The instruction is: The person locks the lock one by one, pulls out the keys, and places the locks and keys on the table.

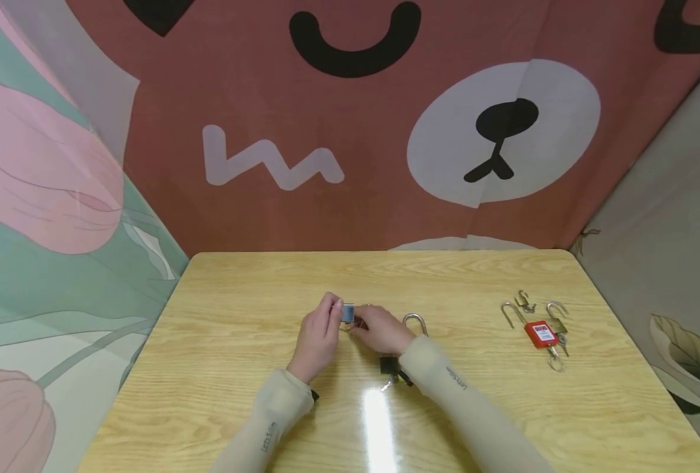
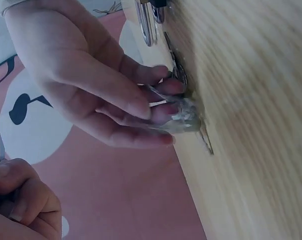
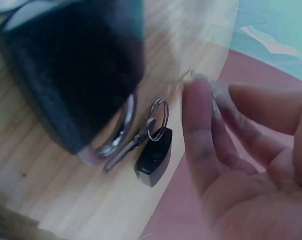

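Note:
Over the table's middle, my left hand (image 1: 320, 334) grips a small blue-grey padlock (image 1: 348, 313), its body showing past the thumb. The left wrist view has this hand (image 2: 28, 200) curled at the lower left edge. Close to it, my right hand (image 1: 382, 328) pinches a small see-through object (image 2: 183, 117) with shiny metal parts, low over the tabletop and blurred. A thin metal key (image 2: 205, 137) lies just beyond it. Under the right wrist are a black padlock (image 1: 388, 365) and, farther off, a silver shackle (image 1: 415, 322).
Off to the right lie a red padlock (image 1: 541, 334) with its shackle out, a brass padlock (image 1: 557, 324) and a smaller one (image 1: 524, 301). In the right wrist view, a key (image 3: 126, 152) on a ring lies beside a small black piece (image 3: 154, 157). A printed cloth (image 1: 267, 217) hangs behind the table.

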The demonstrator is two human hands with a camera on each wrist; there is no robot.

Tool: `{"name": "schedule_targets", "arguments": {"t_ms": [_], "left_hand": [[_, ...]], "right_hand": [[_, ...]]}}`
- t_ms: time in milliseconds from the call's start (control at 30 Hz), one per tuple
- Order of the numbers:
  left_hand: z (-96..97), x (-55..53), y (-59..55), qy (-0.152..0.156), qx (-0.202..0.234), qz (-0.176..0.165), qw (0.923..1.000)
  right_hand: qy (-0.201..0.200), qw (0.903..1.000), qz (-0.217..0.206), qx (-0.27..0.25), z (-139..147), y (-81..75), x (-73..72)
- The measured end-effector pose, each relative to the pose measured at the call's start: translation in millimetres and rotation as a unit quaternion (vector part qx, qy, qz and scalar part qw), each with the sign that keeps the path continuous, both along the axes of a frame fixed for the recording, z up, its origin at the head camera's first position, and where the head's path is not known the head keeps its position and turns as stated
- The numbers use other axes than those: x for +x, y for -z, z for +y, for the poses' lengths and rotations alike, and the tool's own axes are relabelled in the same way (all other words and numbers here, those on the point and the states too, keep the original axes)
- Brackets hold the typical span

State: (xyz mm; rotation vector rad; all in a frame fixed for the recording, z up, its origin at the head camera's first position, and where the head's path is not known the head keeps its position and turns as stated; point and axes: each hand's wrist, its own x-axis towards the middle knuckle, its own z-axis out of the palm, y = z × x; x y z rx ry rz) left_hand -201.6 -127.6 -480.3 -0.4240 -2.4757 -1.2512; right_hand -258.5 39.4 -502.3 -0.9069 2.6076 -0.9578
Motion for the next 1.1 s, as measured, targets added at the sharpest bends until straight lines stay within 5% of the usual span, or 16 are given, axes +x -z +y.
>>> {"name": "schedule_targets", "arguments": {"t_ms": [167, 333, 533, 833, 1100], "left_hand": [[-3.6, -0.8, 2.6, -0.013, 0.009, -0.026, 0.9995], [-7.1, -3.4, 4.0, -0.026, 0.001, -0.044, 0.9987], [-8.8, -7.1, 7.3, -0.031, -0.007, -0.057, 0.9978], [-6.3, -6.9, 9.5, 0.011, 0.051, -0.108, 0.9928], [-6.3, -7.9, 7.7, 0.062, 0.116, -0.158, 0.9787]], "right_hand": [[0.003, 0.9997, -0.013, -0.019, 6, -4.5, 0.2], [0.013, 0.9933, -0.033, -0.110, 16, -21.2, -0.5], [-0.063, 0.9767, -0.005, -0.205, 21, -38.6, 2.2], [-0.060, 0.9820, 0.143, -0.108, 16, -43.9, 12.2], [-0.087, 0.9691, 0.216, -0.081, 12, -38.6, 14.1]]}}
